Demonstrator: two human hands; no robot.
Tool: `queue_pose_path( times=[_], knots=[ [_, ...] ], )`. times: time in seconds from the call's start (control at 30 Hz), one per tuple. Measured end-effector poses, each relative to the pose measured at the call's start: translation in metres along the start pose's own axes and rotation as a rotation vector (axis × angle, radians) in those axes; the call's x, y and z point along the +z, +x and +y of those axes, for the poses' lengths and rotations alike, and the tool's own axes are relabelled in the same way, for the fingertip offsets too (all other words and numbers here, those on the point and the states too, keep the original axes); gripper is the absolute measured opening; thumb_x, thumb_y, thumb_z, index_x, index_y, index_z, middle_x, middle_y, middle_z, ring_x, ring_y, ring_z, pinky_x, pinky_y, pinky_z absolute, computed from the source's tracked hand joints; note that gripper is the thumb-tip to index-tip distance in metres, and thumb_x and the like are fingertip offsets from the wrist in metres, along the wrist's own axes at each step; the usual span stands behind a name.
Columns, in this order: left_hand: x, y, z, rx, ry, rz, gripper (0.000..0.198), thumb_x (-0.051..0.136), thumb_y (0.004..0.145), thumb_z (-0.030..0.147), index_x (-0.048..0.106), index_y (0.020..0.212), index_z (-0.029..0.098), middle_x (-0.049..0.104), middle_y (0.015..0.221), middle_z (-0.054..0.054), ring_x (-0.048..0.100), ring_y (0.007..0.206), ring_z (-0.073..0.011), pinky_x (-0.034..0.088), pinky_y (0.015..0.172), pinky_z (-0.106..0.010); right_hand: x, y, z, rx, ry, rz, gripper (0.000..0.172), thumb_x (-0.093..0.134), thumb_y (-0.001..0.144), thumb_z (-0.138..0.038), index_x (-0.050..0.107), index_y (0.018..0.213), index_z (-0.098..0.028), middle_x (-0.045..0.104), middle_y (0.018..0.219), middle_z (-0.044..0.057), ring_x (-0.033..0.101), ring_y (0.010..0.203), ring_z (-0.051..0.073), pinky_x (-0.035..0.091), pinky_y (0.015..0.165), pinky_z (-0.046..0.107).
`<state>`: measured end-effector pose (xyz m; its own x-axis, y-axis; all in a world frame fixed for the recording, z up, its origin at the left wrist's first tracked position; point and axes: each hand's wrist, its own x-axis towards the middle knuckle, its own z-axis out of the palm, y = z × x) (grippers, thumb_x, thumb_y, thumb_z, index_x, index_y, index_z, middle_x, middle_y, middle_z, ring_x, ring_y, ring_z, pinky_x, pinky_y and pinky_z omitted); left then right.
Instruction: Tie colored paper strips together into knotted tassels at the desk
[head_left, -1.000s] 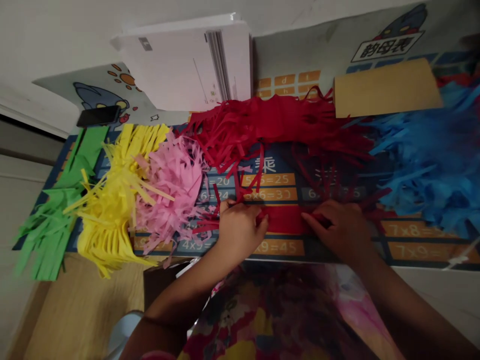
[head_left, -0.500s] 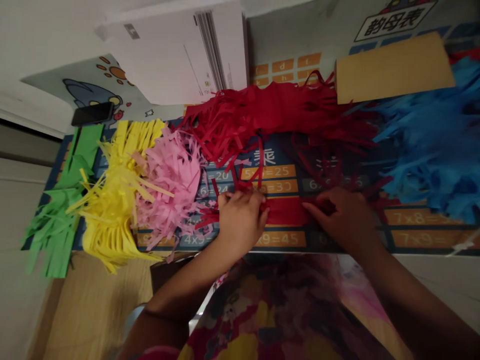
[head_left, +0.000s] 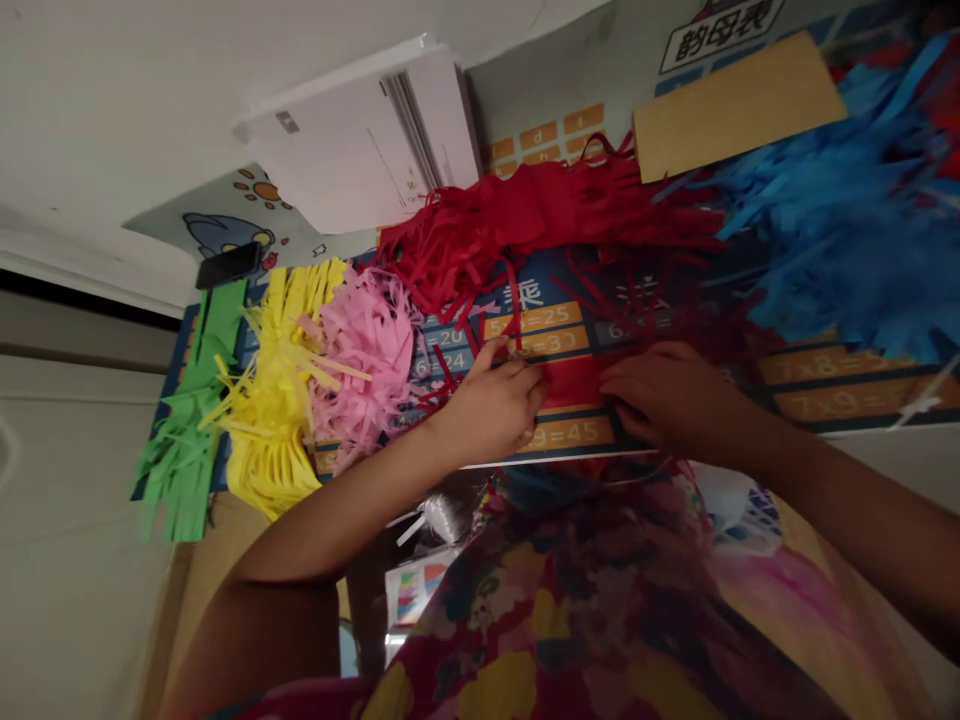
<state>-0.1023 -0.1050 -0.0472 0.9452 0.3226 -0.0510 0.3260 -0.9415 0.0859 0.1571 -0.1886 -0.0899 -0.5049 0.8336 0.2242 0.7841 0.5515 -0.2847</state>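
Left hand (head_left: pixel 491 408) is at lower middle of the frame, fingers (head_left: pixel 519 368) on the left end of a red paper strip (head_left: pixel 571 382). Right hand (head_left: pixel 670 398) is on the other end, so the hands are apart with the solid red between them. Can't really tell if either one is pinching or just pressing down. The strip's long axis runs left to right, tilted up a bit to the right, straight across the body, and it lies on a multiplication-table mat (head_left: pixel 566 433). Neither hand looks clearly nearer; each has one end.

Going left to right: green fringed paper (head_left: pixel 184 450), yellow fringed paper (head_left: pixel 274 400) and a pink fringed clump (head_left: pixel 366 355) are heaped on the left, with a black phone (head_left: pixel 229 265) above them. A white carton (head_left: pixel 360 140) sits upper middle. A long red fringe (head_left: pixel 540 210) runs along the top of the mat, and its loose strands hang toward the hands. Upper right has a brown card (head_left: pixel 739 105), then a big blue fringed pile (head_left: pixel 840 250).
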Motion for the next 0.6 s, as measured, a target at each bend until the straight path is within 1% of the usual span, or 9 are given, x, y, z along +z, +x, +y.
queue_pose_path(
  times=[0.13,0.23,0.33,0.5,0.6],
  knots=[
    [0.013,-0.01,-0.004,-0.03,-0.021,0.113,0.032,0.047,0.093,0.019,0.062,0.121,0.016,0.074,0.111,-0.01,0.069,0.104,-0.0246,0.014,0.122,-0.062,0.003,0.0,0.019,-0.045,0.003,0.064,0.022,0.052,0.086,-0.018,0.067,0.102,-0.021,0.075,0.105,0.006,0.069,0.096,0.024,0.038,0.09,0.041],
    [0.025,-0.019,-0.007,-0.016,-0.033,0.24,0.028,0.047,0.095,0.018,0.061,0.119,0.018,0.076,0.109,-0.007,0.072,0.1,-0.022,0.012,0.124,-0.063,-0.001,-0.002,0.022,-0.036,0.018,0.075,0.021,0.054,0.085,-0.017,0.066,0.102,-0.022,0.075,0.105,0.006,0.07,0.093,0.024,0.037,0.088,0.043],
    [0.035,-0.023,-0.009,0.028,-0.039,0.339,0.024,0.05,0.097,0.019,0.063,0.117,0.019,0.077,0.112,-0.007,0.074,0.101,-0.0209,0.012,0.125,-0.062,-0.004,-0.004,0.021,-0.033,0.038,0.084,0.02,0.057,0.087,-0.021,0.065,0.106,-0.022,0.075,0.108,0.008,0.07,0.095,0.026,0.037,0.088,0.044],
    [0.041,-0.023,-0.014,0.074,-0.082,0.392,0.018,0.053,0.098,0.021,0.068,0.109,0.02,0.078,0.113,-0.007,0.075,0.099,-0.0189,0.018,0.126,-0.058,-0.001,-0.008,0.025,-0.106,0.018,0.129,0.022,0.06,0.094,-0.031,0.064,0.113,-0.022,0.076,0.107,0.007,0.071,0.096,0.024,0.038,0.089,0.043],
    [0.039,-0.023,-0.015,0.043,-0.158,0.427,0.016,0.054,0.097,0.021,0.069,0.102,0.021,0.079,0.11,-0.006,0.076,0.098,-0.0176,0.021,0.126,-0.054,0.002,-0.009,0.026,-0.148,-0.014,0.176,0.022,0.063,0.094,-0.033,0.066,0.111,-0.02,0.077,0.106,0.007,0.071,0.095,0.024,0.037,0.087,0.042]
  ],
)
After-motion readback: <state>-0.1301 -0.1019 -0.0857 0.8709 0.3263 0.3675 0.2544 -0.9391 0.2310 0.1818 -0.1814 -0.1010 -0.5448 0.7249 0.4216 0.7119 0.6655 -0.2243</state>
